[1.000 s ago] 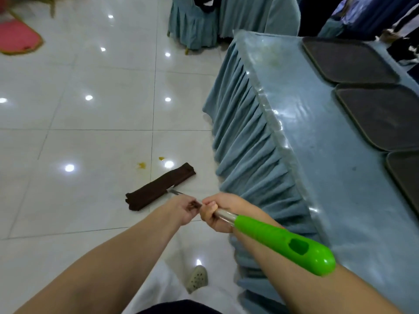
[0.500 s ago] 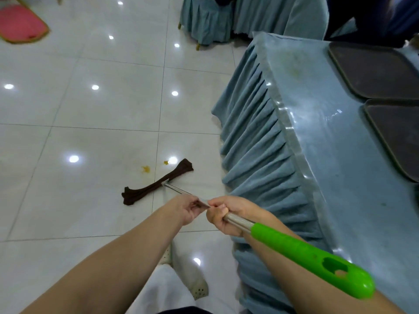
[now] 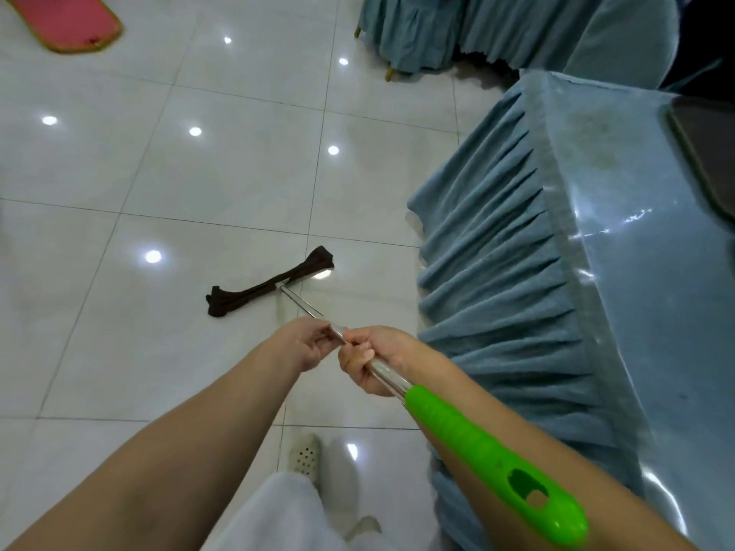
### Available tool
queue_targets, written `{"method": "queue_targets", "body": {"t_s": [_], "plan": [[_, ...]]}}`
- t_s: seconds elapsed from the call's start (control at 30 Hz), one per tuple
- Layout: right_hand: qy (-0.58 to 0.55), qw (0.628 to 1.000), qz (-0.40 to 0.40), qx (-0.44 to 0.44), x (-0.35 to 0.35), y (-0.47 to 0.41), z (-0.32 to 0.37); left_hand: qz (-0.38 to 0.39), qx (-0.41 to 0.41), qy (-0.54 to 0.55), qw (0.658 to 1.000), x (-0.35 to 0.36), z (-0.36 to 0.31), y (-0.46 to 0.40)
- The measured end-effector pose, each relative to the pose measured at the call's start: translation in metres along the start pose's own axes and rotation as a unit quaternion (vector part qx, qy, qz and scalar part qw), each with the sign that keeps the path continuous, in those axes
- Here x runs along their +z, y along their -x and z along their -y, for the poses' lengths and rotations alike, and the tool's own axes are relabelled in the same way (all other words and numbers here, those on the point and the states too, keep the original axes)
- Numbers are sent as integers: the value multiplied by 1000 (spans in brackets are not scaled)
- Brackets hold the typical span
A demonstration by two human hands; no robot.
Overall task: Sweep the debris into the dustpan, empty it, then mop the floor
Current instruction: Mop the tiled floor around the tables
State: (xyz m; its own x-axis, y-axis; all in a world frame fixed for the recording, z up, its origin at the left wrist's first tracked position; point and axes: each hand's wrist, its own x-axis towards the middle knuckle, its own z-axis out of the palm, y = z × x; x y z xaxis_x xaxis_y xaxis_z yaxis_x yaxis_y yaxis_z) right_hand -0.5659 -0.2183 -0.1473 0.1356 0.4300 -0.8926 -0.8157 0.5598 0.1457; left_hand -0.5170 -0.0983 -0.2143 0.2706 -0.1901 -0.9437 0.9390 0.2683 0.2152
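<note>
Two hands gripped one mop pole [image 3: 306, 308], and the split grip looked chosen for leverage. The right hand [image 3: 368, 359] was wrapped tight round the metal shaft just ahead of the green grip [image 3: 489, 451], which ran back along the forearm, so that arm probably carried the weight and steered. The left hand [image 3: 308, 344] sat just ahead of the right one on the pole, fingers curled and pinching the thin shaft, apparently to guide the tip or twist the pole; which of the two I could not tell.

Beyond the left hand the pole sloped down to the floor [image 3: 159, 192] and met the dark cloth [image 3: 270, 284] at its middle. That cloth lay flat on the tiles, narrowed where the pole joined it and flaring at both ends, so it seemed to be pressed or turned against the floor rather than lifted. This pointed to the mopping stage; no dustpan or debris was visible.

Right of the pole, near but apart, hung the pleated blue skirt [image 3: 497, 272] of the counter [image 3: 636, 272]. One pale shoe [image 3: 304, 457] stood on the floor below the hands, well behind the cloth.
</note>
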Motion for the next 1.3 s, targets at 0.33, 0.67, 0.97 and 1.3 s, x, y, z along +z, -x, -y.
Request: {"method": "queue_targets", "body": {"t_s": [0.33,0.67,0.97,1.3], "plan": [[18,997,-20,-68,42,-40,10,3,8,30,1000,-26,-41,-42],[-3,996,-37,-79,-26,-18,-37,3,-2,41,999,-12,43,-21],[12,995,-43,-83,-137,37,-119,-12,-13,13,1000,11,188,14],[39,996,-45,-68,-226,103,-192,-1,-27,24,999,39,311,54]]}}
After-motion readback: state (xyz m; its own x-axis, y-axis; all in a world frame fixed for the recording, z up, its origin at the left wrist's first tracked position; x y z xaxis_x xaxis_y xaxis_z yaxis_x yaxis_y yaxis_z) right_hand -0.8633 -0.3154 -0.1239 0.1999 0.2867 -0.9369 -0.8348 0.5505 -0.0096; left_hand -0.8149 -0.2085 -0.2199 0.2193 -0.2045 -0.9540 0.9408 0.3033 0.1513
